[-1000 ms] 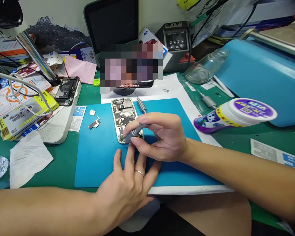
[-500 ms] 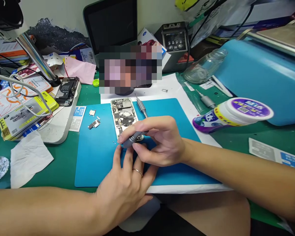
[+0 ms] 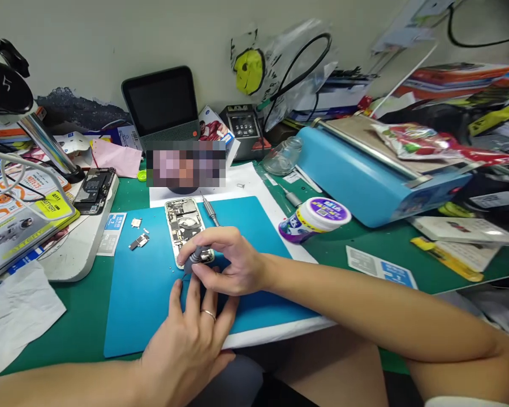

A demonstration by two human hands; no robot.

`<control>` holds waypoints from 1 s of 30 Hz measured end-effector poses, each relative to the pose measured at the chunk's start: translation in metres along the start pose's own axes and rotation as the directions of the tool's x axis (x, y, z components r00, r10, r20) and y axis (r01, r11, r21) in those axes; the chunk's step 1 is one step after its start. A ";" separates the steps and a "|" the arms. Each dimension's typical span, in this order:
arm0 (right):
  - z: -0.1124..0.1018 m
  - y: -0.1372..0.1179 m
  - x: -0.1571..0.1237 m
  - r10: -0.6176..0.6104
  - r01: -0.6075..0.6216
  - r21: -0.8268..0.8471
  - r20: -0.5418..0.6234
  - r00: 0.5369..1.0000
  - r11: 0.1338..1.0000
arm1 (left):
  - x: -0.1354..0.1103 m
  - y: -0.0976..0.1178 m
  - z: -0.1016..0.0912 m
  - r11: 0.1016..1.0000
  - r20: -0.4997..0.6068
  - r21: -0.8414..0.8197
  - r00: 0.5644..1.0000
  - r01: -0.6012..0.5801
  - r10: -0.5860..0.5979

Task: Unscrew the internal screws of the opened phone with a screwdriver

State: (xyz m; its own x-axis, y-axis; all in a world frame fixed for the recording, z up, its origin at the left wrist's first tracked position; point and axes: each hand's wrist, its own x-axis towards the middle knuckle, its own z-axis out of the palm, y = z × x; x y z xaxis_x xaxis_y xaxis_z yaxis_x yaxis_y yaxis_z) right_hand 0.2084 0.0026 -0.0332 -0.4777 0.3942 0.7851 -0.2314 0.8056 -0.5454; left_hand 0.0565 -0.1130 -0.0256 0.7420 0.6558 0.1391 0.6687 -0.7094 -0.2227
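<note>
An opened phone (image 3: 182, 212) with bare inner parts lies on the blue mat (image 3: 131, 305). My right hand (image 3: 233, 265), just below the phone and partly covering its lower end, pinches a grey screwdriver (image 3: 194, 258) between thumb and fingers. Its tip points down at the mat by my left fingertips. My left hand (image 3: 190, 325), a ring on one finger, rests on the mat with its fingers spread. A second grey screwdriver (image 3: 210, 211) lies right of the phone. On the left sit a dark metal part (image 3: 139, 242) and a silver part (image 3: 136, 223), with tiny bits nearer the phone.
Right of the mat stands a purple-and-white tub (image 3: 311, 217), with another screwdriver (image 3: 292, 196) behind it. A blue machine (image 3: 356, 175) fills the right back. At left, another opened phone (image 3: 94, 191) rests on a white stand (image 3: 74, 263); a screen device (image 3: 161, 107) stands behind.
The camera view has swung right and up, so everything appears further left and more of the right side shows. Both hands and the screwdriver keep about the same place beside the phone.
</note>
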 end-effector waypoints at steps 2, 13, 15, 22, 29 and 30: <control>-0.001 0.002 0.000 -0.017 0.017 -0.024 -0.005 1.000 1.000 | 0.000 0.000 0.001 1.000 -0.001 -0.001 1.000 0.008 -0.008; -0.007 0.009 0.002 -0.102 0.089 -0.190 -0.062 0.993 0.978 | 0.003 -0.003 -0.001 1.000 0.008 -0.007 1.000 0.010 -0.010; -0.009 0.012 0.002 -0.118 0.094 -0.233 -0.088 0.989 0.968 | 0.004 -0.004 0.000 1.000 0.003 -0.001 1.000 -0.006 0.006; -0.008 0.018 0.009 -0.129 0.060 -0.339 -0.185 0.974 0.939 | 0.005 -0.006 0.001 0.999 0.020 0.024 0.999 -0.040 0.040; -0.006 -0.005 0.011 -0.105 -0.015 -0.421 -0.261 0.960 0.907 | 0.005 -0.010 0.004 0.997 0.008 -0.003 0.997 -0.073 0.073; -0.008 -0.006 0.008 -0.132 0.004 -0.448 -0.254 0.958 0.894 | 0.005 -0.011 0.005 0.997 0.013 -0.007 0.997 -0.071 0.071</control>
State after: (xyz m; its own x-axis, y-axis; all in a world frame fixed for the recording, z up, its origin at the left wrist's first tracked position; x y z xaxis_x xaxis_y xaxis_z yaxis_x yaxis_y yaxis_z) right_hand 0.2130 0.0049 -0.0214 -0.2116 0.3841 0.8987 0.1703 0.9200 -0.3531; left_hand 0.0526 -0.1012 -0.0269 0.7867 0.6074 0.1102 0.6149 -0.7556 -0.2257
